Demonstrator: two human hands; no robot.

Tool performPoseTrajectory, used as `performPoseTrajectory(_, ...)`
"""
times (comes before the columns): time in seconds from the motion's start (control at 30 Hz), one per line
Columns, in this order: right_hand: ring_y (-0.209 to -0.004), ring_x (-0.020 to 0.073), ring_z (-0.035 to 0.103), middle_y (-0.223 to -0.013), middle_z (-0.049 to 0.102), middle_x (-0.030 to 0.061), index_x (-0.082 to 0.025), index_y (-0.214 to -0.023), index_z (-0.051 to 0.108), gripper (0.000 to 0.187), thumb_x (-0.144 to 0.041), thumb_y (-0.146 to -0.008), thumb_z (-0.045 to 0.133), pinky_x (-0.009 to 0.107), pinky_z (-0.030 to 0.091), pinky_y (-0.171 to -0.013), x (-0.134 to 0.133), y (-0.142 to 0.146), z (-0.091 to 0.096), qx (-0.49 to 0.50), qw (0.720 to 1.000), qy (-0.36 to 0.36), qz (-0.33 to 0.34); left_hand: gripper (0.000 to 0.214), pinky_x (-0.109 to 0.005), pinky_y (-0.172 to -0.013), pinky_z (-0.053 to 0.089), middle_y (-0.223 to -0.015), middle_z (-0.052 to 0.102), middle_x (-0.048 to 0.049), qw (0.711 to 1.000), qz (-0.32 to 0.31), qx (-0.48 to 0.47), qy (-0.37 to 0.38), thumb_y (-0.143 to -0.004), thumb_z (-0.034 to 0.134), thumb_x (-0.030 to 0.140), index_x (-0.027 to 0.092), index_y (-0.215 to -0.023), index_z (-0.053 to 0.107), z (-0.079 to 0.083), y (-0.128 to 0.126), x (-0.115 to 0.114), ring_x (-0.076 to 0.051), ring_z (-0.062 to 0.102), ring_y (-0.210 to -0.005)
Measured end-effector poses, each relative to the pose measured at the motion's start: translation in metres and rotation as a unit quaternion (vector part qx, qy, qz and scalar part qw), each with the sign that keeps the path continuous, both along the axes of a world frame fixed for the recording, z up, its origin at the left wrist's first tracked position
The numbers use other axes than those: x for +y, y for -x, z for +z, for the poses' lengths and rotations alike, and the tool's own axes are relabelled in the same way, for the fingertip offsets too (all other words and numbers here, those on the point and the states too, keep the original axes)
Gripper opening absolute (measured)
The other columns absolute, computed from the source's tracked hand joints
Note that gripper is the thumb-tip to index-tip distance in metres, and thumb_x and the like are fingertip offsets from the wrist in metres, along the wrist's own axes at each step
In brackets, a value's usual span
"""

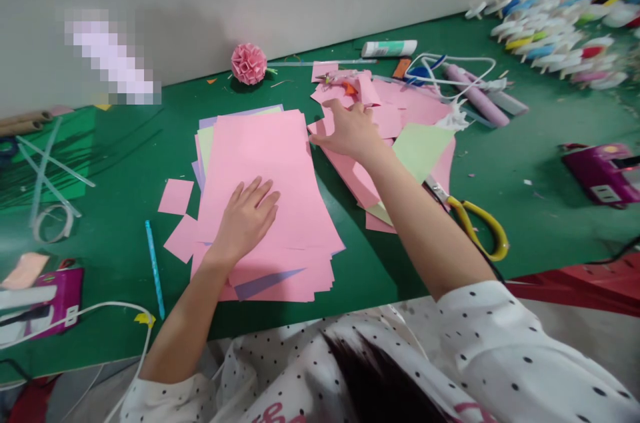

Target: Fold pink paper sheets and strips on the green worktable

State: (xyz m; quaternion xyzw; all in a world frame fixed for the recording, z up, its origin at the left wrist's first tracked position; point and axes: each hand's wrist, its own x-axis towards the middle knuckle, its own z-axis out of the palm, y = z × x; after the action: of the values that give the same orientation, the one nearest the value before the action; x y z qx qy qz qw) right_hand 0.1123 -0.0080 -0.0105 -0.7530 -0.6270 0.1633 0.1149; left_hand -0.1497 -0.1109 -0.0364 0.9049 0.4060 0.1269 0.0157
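My left hand lies flat and open, fingers spread, on a stack of pink paper sheets in the middle of the green table. My right hand reaches forward over a second pile of smaller pink paper pieces. Its fingers are stretched out, touching the pieces and holding nothing. A light green sheet lies beside my right forearm.
Yellow-handled scissors lie right of my right arm. A pink paper flower ball, a glue stick, white cord and pink tubes sit at the back. Purple devices stand right and front left. A blue pen lies left.
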Motion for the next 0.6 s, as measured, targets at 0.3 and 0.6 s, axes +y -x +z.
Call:
performPoseTrajectory(0.3, -0.127, 0.0528, 0.047, -0.138, 0.047, 0.0294, -0.017, -0.155, 0.03, 0.099, -0.055, -0.075, 0.075, 0.065, 0.041, -0.097, -0.08, -0.025, -0.006, -0.001, 0.999, 0.028, -0.026, 0.034, -0.056, -0.117, 0.046, -0.142, 0.067, -0.0143, 1.0, 0.003, -0.008, -0.003, -0.105, 0.046, 0.026, 0.015, -0.127, 0.07, -0.001, -0.001, 0.0, -0.033, 0.058, -0.14)
performPoseTrajectory(0.6, -0.119, 0.0491, 0.051, -0.129, 0.051, 0.0288, -0.013, -0.154, 0.03, 0.095, -0.042, -0.076, 0.075, 0.058, 0.042, -0.092, -0.086, -0.023, -0.013, -0.03, 0.998, 0.015, -0.053, 0.033, -0.056, -0.117, 0.046, -0.142, 0.067, -0.0138, 1.0, 0.001, -0.005, -0.007, -0.105, 0.047, 0.025, 0.015, -0.125, 0.07, -0.002, -0.002, 0.0, -0.033, 0.059, -0.139)
